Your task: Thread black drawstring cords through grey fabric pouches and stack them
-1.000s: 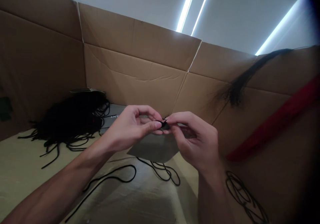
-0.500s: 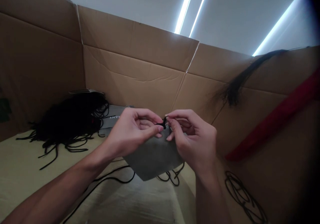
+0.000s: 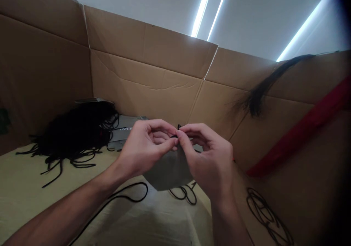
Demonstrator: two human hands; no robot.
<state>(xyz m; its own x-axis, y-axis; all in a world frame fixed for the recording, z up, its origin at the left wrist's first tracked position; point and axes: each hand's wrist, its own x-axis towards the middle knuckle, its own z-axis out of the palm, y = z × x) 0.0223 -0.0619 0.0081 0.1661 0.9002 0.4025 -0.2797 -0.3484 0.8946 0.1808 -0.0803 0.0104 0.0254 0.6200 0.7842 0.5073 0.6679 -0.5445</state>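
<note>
Cardboard panels (image 3: 145, 81) stand along the back and right of the pale desk (image 3: 30, 187). A red strip (image 3: 298, 136) and a black tassel (image 3: 255, 103) lie against the right panels. At the desk's back-left: a heap of black cord (image 3: 71, 132), with a grey printed card (image 3: 123, 130) just beside it. A thin black loop (image 3: 128, 193) runs towards the front edge; a cord coil (image 3: 263, 211) lies on the cardboard at lower right. Mid-desk, a grey fabric piece (image 3: 167, 174) sits below the hands; cannot tell whether it rests or hangs.

Left hand (image 3: 144, 147) and right hand (image 3: 211, 158) face each other, fingertips pressed together, pinching a small black cord end (image 3: 178, 127); only its tip shows.

Risk: a loosened pinch could drop the cord end onto the grey fabric piece. A sweep of the left forearm (image 3: 63, 209) could snag the loop.

Versus the earlier frame: hands closer, fingertips now meeting, cord end more hidden.
</note>
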